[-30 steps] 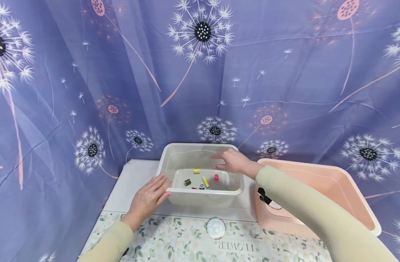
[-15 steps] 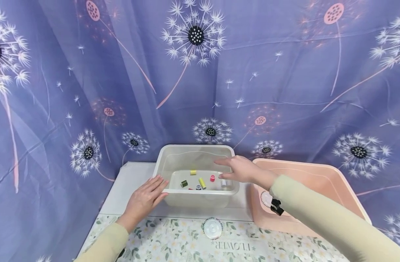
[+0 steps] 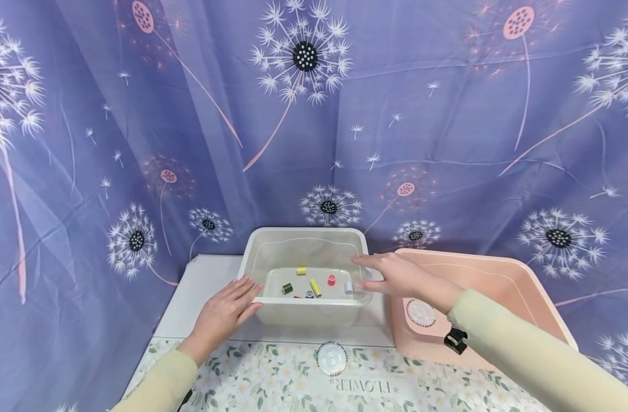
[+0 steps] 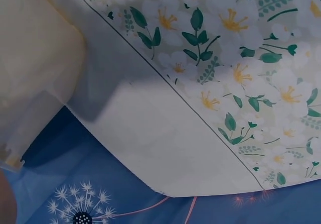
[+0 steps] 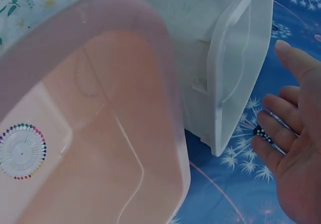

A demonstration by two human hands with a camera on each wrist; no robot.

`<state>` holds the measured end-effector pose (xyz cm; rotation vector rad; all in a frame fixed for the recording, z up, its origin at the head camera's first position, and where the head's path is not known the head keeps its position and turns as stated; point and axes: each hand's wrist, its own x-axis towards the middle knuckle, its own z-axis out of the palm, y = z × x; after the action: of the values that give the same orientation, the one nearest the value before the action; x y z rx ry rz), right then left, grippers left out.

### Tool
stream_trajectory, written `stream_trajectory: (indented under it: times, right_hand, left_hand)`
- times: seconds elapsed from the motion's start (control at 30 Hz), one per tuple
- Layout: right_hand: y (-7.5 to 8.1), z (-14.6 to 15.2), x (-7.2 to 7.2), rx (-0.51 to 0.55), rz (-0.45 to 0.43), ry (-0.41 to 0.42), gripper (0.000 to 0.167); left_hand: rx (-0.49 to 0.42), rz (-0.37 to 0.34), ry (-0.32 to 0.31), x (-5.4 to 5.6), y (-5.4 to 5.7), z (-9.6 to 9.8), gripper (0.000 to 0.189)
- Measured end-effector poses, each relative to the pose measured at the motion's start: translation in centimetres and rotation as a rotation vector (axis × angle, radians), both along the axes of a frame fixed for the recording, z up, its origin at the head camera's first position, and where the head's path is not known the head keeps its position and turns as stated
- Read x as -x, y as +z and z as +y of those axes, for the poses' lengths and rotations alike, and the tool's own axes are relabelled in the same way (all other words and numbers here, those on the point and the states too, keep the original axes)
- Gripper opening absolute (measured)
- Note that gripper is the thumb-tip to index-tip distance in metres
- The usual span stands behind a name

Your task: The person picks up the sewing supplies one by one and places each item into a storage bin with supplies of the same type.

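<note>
In the head view, my left hand (image 3: 223, 312) rests on the left front rim of a whitish plastic bin (image 3: 306, 315), its fingers fairly straight. On the bin's floor lie several small thread spools: a yellow spool (image 3: 316, 288), a dark green spool (image 3: 287, 289), a pinkish-red spool (image 3: 332, 280), a white spool (image 3: 349, 287) and others. My right hand (image 3: 401, 277) is at the bin's right rim, fingers spread and holding nothing. The right wrist view shows that hand's open palm (image 5: 308, 163); a pin wheel (image 5: 21, 152) lies inside the peach bin (image 5: 120, 133).
To the right of the whitish bin stands the peach bin (image 3: 504, 280), under my right forearm. Another pin wheel (image 3: 332, 358) lies on the flowered table cover (image 3: 262, 372) in front. Behind everything hangs a blue dandelion curtain (image 3: 422, 131).
My right hand has moved right, from over the inside of the whitish bin to its right rim. The pin wheel in the peach bin now shows fully. The left hand stays on the rim.
</note>
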<state>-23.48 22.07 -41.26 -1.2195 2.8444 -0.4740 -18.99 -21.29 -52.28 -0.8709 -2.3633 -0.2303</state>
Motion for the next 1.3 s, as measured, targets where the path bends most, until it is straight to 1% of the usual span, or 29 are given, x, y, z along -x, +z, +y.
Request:
stream_trajectory:
  times: [0.17, 0.2, 0.27, 0.33, 0.4, 0.57, 0.67, 0.77, 0.83, 1.03, 1.2, 1.3]
  right_hand:
    - [0.1, 1.2, -0.9, -0.002, -0.002, -0.022, 0.061]
    - [0.1, 1.4, -1.0, -0.003, -0.003, -0.024, 0.061]
    - [0.3, 1.8, -1.4, 0.000, -0.006, -0.028, 0.060]
    - [0.5, 2.2, -1.8, 0.005, -0.016, -0.036, 0.060]
    - [0.7, 2.6, -2.2, 0.010, -0.022, -0.043, 0.061]
    - [1.2, 3.9, -3.5, 0.016, -0.047, -0.058, 0.062]
    - [1.3, 4.7, -4.2, 0.020, -0.049, -0.060, 0.063]
    - [1.3, 5.5, -4.8, 0.026, -0.025, -0.055, 0.061]
    - [1.3, 5.9, -5.2, 0.032, -0.006, -0.058, 0.061]
    - [1.1, 7.1, -6.8, 0.049, 0.035, -0.113, 0.063]
    - [0.5, 7.7, -8.2, 0.075, 0.069, -0.147, 0.064]
    - [0.2, 8.0, -9.3, 0.090, 0.090, -0.196, 0.067]
  left_hand:
    - [0.018, -0.036, 0.010, 0.0, 0.4, 0.0, 0.081]
    - [0.021, -0.043, 0.011, 0.0, 0.6, 0.1, 0.071]
    - [0.021, -0.055, 0.014, 0.0, 0.9, 0.1, 0.069]
    - [0.012, -0.072, 0.015, 0.0, 1.2, 0.0, 0.058]
    - [-0.002, -0.082, 0.014, 0.0, 1.6, -0.1, 0.052]
    - [-0.044, -0.090, 0.012, -0.2, 2.5, -0.3, 0.056]
    - [-0.059, -0.102, 0.015, -0.4, 3.1, -0.4, 0.055]
    - [-0.061, -0.134, 0.037, -0.6, 3.8, -0.6, 0.054]
    - [-0.055, -0.162, 0.063, -0.9, 4.1, -0.7, 0.055]
    - [-0.040, -0.254, 0.151, -1.7, 5.2, -0.7, 0.062]
    - [-0.045, -0.288, 0.209, -2.7, 5.7, -0.5, 0.068]
    - [-0.046, -0.294, 0.231, -3.3, 5.9, -0.4, 0.072]
